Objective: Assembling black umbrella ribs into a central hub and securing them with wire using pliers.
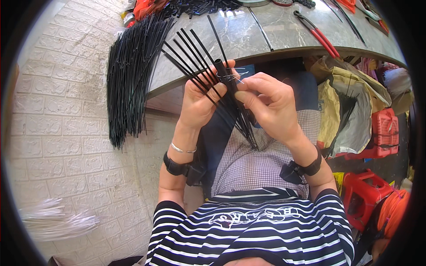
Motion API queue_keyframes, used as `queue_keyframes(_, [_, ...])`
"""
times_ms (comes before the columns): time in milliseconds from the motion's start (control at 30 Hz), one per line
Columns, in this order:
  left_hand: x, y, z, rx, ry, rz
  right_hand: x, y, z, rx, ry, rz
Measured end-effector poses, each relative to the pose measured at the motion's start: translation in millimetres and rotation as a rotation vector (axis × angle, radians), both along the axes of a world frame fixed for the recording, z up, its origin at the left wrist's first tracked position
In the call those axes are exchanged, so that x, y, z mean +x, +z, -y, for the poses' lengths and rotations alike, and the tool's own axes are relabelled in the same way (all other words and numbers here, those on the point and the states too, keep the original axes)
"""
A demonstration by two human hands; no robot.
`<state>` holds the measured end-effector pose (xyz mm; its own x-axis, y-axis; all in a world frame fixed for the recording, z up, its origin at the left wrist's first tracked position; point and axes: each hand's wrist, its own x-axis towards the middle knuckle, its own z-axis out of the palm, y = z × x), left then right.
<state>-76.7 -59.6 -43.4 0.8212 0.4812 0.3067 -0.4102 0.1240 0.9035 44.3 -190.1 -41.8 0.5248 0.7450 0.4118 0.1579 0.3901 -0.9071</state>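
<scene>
My left hand point(199, 99) is closed round a short black tube point(221, 68) and several thin black rods point(188, 55). Above the hand the rods fan out toward the table; below it they draw together to a narrow end over my lap. Thin silvery wire point(231, 76) runs round the tube, with loose ends sticking out to the right. My right hand point(271, 104) is closed in a pinch beside the tube, thumb against forefinger, at one wire end. The fingertips partly hide the wire there.
A thick bundle of black rods point(133, 80) hangs over the left edge of the marble-patterned table point(284, 26). Red-handled pliers point(316, 34) lie at the table's near edge. At right are an open paper sack point(359, 119), a red crate point(385, 128) and a red stool point(366, 188).
</scene>
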Motion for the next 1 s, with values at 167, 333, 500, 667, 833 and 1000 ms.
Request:
queue_keyframes(167, [-1.7,-0.8,1.2,0.001,0.023,0.000,-0.4,0.4,1.2,-0.009,0.003,0.048])
queue_keyframes(333, [-5.1,-2.2,-1.5,-0.016,-0.034,0.038,5.7,-3.8,0.0,-0.057,0.156,-0.140])
queue_keyframes(500, [-8.9,-3.3,-5.5,0.007,-0.065,-0.044,14.5,1.2,-0.4,-0.161,0.301,-0.321])
queue_keyframes(667, [-12.3,-4.7,-7.9,0.028,-0.094,-0.063,17.3,-3.7,-6.7,-0.191,0.387,-0.399])
queue_keyframes(833, [-0.1,-3.5,-5.9,0.052,-0.034,-0.054,23.8,-32.6,-16.9,-0.098,0.326,-0.311])
queue_keyframes(1000, [3.7,-4.8,-7.6,0.030,-0.038,-0.023,18.1,-51.1,-20.3,-0.116,0.505,-0.472])
